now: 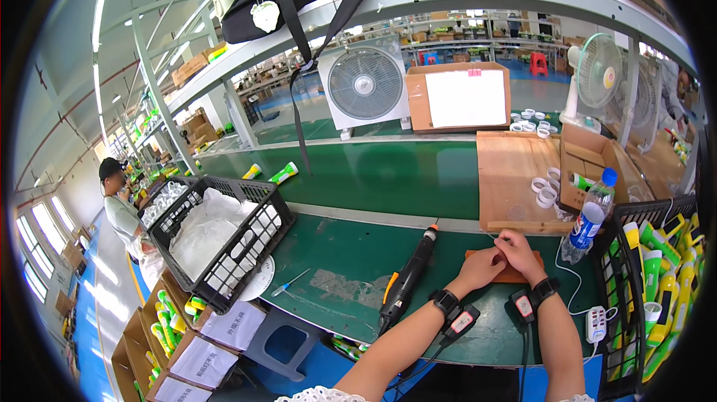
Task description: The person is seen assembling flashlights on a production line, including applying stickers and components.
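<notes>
My left hand and my right hand meet over a reddish-brown flat piece on the green worktable. The fingers of both are bent and pressed together, fingertips touching. Whatever they hold, if anything, is too small or hidden to make out. Left of them lies a black electric screwdriver with orange parts, its tip pointing away from me. A slim hand screwdriver with a blue handle rests farther left.
At the right stand a blue-capped bottle, a white power strip and a black crate of green-and-yellow flashlights. White rings lie on a wooden board. A black crate with white plastic sits left; a co-worker stands beyond.
</notes>
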The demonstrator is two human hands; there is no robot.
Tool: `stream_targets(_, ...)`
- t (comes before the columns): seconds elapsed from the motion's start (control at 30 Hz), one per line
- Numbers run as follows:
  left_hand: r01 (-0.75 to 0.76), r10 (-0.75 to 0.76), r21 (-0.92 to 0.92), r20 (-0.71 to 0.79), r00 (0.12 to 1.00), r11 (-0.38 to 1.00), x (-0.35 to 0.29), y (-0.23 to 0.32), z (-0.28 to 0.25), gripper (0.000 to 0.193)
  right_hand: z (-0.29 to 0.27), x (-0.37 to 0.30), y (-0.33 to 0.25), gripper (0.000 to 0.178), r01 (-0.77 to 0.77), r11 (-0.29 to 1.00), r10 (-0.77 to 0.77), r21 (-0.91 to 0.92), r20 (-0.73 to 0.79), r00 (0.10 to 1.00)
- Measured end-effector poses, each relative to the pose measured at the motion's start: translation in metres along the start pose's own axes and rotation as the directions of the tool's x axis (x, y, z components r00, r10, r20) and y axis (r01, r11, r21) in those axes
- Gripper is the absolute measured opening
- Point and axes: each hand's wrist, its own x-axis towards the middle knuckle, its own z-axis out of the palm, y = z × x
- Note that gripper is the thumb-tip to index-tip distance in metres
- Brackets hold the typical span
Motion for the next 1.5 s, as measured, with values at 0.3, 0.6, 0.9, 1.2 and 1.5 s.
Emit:
stream_targets(0.3, -0.009, 0.008, 0.031, 0.009, 1.0, 0.999, 0.0, -0.001, 0.001, 0.021, -0.001, 0.001, 0.004, 0.017, 0.039, 0.999, -0.039, -0.031, -0.008, 0.999)
stream_targets(0.6, -0.008, 0.008, 0.007, 0.001, 1.0, 1.0, 0.0, 0.001, 0.0, 0.021, -0.002, 0.002, 0.008, 0.016, 0.04, 0.999, -0.04, -0.014, -0.004, 0.999)
stream_targets(0.9, -0.012, 0.012, 0.003, 0.001, 1.0, 1.0, -0.001, 0.003, -0.001, 0.022, -0.001, 0.0, 0.0, 0.016, 0.005, 1.0, -0.005, -0.025, 0.003, 1.0)
stream_targets(1.2, 0.0, 0.0, 0.016, 0.008, 1.0, 1.0, 0.0, 0.001, 0.0, 0.022, -0.002, 0.003, 0.011, 0.016, 0.03, 0.999, -0.03, -0.035, -0.006, 1.0)
stream_targets(1.5, -0.024, 0.024, -0.004, 0.007, 1.0, 1.0, 0.0, -0.001, 0.0, 0.021, -0.001, 0.002, 0.009, 0.017, 0.023, 0.999, -0.023, -0.04, -0.016, 1.0)
